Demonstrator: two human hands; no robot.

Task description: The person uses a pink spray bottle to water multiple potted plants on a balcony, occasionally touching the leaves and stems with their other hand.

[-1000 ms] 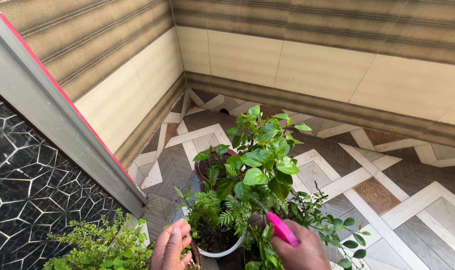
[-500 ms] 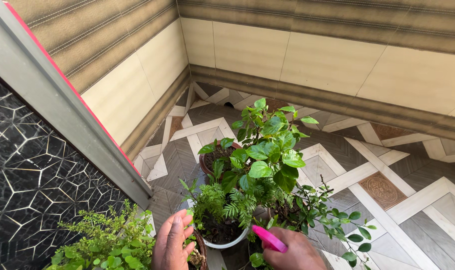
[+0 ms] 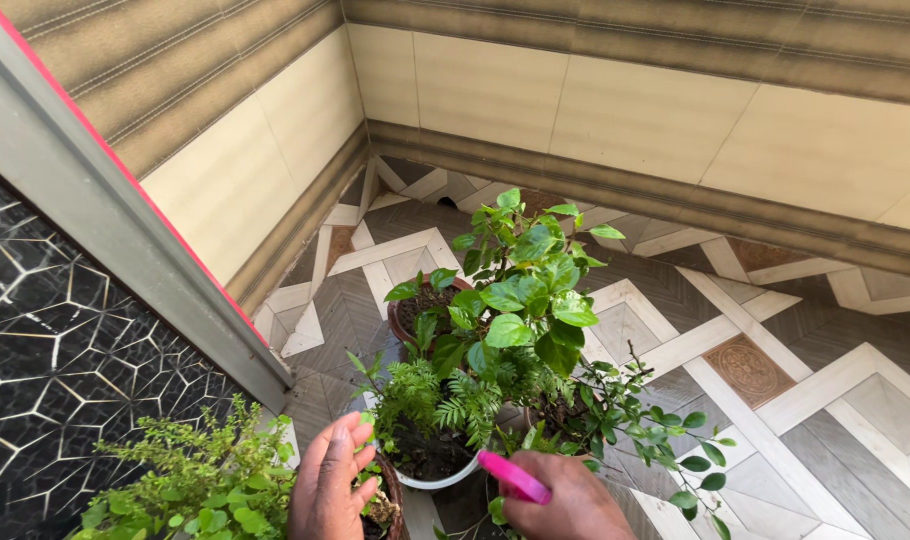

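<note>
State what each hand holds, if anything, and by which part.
The right hand has its grip around a pink tool; only the end sticking out shows, so the held part cannot be told. The left hand holds nothing; it rests by the white pot.

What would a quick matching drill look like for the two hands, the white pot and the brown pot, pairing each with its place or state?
Things:
1. left hand
2. right hand
3. white pot
4. brown pot

Descriptions:
A. holds a pink tool
B. farthest back, against the tall leafy plant
C. holds ferny greenery, between the hands
D. empty, by the small bushy plant

Pairs: 1-D, 2-A, 3-C, 4-B
</note>
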